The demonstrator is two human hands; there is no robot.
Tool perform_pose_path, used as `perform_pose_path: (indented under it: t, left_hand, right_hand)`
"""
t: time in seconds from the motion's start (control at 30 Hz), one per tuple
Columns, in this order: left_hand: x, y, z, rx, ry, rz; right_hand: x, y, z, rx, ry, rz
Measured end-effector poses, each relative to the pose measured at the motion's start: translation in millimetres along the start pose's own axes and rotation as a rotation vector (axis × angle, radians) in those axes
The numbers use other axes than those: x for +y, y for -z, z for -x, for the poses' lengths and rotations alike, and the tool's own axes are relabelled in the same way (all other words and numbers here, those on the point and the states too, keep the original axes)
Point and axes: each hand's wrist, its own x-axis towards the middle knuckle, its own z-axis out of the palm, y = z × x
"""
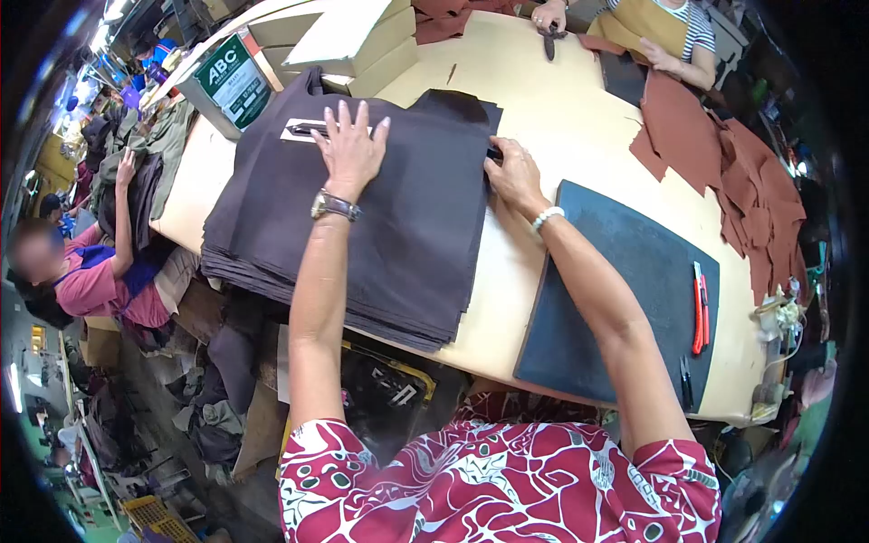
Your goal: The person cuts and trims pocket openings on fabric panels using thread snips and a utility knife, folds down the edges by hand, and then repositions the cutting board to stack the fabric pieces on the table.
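Observation:
My left hand (353, 149) lies flat with fingers spread on a thick stack of dark fabric pieces (380, 226). Just beside its fingers, a white slip (291, 132) rests on the fabric with a slim dark object (308, 129) on it. At the stack's right edge, my right hand (518, 178) has its fingers curled and pressed together. Something black shows at those fingertips; whether it is a tool or a fabric edge I cannot make out.
A dark cutting mat (602, 271) carries a red cutter (700, 308) and small dark snips (686, 385). An ABC can (226, 81) and boxes (353, 45) stand behind the stack. Brown-red fabric (683, 136) lies right, near a co-worker (656, 36). Another person (109, 276) is at left.

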Motion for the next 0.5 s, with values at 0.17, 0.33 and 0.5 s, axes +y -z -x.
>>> perform_pose_path:
  t: [0.17, 0.33, 0.5]
  left_hand:
    - [7, -28, 12, -0.005, 0.047, -0.008]
    - [6, -29, 13, 0.002, 0.042, -0.043]
    - [8, -27, 13, -0.042, 0.067, -0.068]
  right_hand:
    - [9, 6, -11, 0.013, 0.006, 0.026]
    - [51, 63, -30, 0.033, 0.118, 0.273]
    - [62, 130, -23, 0.075, 0.107, 0.379]
